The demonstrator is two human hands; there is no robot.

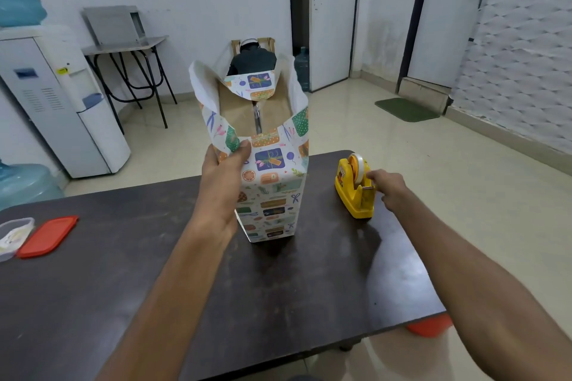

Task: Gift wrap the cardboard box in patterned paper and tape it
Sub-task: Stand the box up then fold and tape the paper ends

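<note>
At the left edge of the dark brown wooden table (123,272) we log a clear plastic tub (14,235), partly cut off by the frame, with a flat red plastic lid (48,235) lying just beside it on the tabletop.

Toward the middle, near the far edge, the left hand (223,176) reaches up. Its thumb and fingers are clamped on the near-left flap of the white patterned paper (272,195) printed with gifts, bows and leaves. The paper is wrapped round the sides of the tall brown cardboard box (238,114), which stands upright on its end on the table. The top is open: the paper flaps stand up loose around it and the far one folds down over the bare cardboard. A shiny strip runs along the box's top seam (tape, as far as we can make out).

Right of the box, apart from it and near the far right corner, sits a yellow plastic tape dispenser (354,192) with a white tape roll (357,164) in it. The right hand (388,190) is at the dispenser's cutter end, fingers curled and touching it. We cannot tell if it has tape pinched. The two hands are well apart.

A red-orange object (428,326) shows on the floor below the near right corner.
</note>
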